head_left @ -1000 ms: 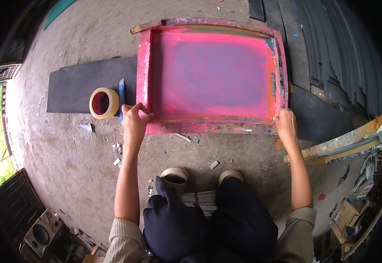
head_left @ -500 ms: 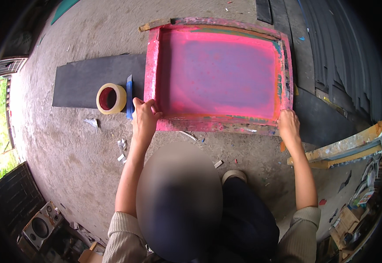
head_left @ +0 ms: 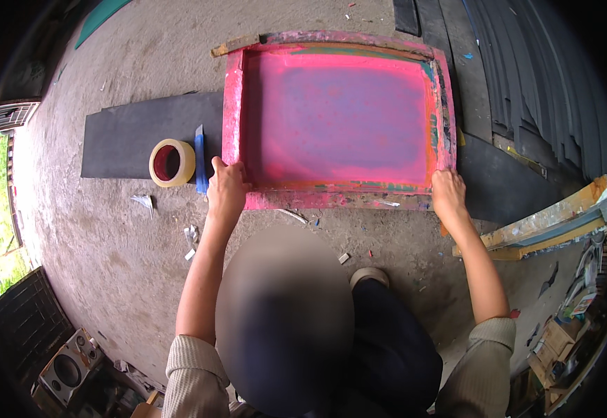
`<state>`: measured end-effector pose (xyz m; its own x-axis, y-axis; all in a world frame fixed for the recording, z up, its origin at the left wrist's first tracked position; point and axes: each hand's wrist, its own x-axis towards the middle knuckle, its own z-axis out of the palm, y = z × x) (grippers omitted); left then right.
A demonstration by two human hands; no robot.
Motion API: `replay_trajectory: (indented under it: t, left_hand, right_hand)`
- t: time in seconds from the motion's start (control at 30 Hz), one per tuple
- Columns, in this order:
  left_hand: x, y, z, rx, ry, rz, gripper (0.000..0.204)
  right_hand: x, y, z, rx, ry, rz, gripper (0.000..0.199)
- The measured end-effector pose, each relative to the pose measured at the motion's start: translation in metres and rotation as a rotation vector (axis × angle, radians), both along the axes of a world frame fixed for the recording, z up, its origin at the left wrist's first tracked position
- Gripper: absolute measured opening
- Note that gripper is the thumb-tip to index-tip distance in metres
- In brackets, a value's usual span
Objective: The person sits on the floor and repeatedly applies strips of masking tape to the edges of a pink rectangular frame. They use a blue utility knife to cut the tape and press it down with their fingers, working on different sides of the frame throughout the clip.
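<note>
A screen printing frame (head_left: 232, 111), its wooden rim caked with pink paint, lies in front of me with a pink and purplish mesh (head_left: 345, 115) inside it. My left hand (head_left: 227, 188) is closed round the near left corner. At the near right corner my right hand (head_left: 450, 195) grips the rim, its fingers curled over the edge. Just left of my left hand are a blue-handled utility knife (head_left: 200, 160) and a roll of clear tape (head_left: 186, 164). The fingertips under the rim are hidden.
Black sheets (head_left: 143, 136) lie under the tape and frame on the concrete floor (head_left: 108, 244). A stack of dark sheets (head_left: 540, 83) stands at far right. Nearer, a paint-stained wooden frame (head_left: 547, 219) leans in. Paper scraps (head_left: 191, 237) litter the floor; a blurred oval covers the lower middle.
The printing frame and both hands have shifted slightly left, a little closer to the tape and knife. The view has tilted slightly. Both hands keep their grip.
</note>
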<state>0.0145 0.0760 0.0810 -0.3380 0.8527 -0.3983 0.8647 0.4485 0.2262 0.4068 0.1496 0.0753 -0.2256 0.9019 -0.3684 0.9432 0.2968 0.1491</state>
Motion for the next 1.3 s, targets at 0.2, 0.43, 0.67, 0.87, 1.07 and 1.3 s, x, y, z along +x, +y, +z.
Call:
replay_trajectory:
  t: [0.2,0.43,0.67,0.87,1.07,1.3]
  left_hand:
    - [0.006,0.004,0.005,-0.075,0.117,-0.096,0.037]
    - [-0.002,0.012,-0.003,-0.119,0.208,-0.119,0.054]
    - [-0.018,-0.004,0.002,-0.022,0.279,-0.163,0.048]
    - [0.008,-0.001,0.021,0.286,-0.518,-0.457,0.052]
    - [0.055,0.014,0.01,0.085,-0.45,-0.793,0.101]
    - [0.006,-0.005,-0.004,0.012,-0.102,-0.905,0.111]
  right_hand:
    - [-0.006,0.007,0.002,-0.076,-0.117,0.051,0.014]
    - [-0.012,0.017,-0.002,-0.152,-0.297,0.096,0.02]
    - [-0.007,0.019,0.012,-0.116,-0.143,0.031,0.027]
    - [-0.062,-0.027,0.016,-0.26,0.932,0.113,0.035]
    - [-0.123,-0.037,-0.005,-0.233,0.774,0.413,0.043]
    - [-0.043,-0.032,0.0,-0.198,0.467,0.299,0.049]
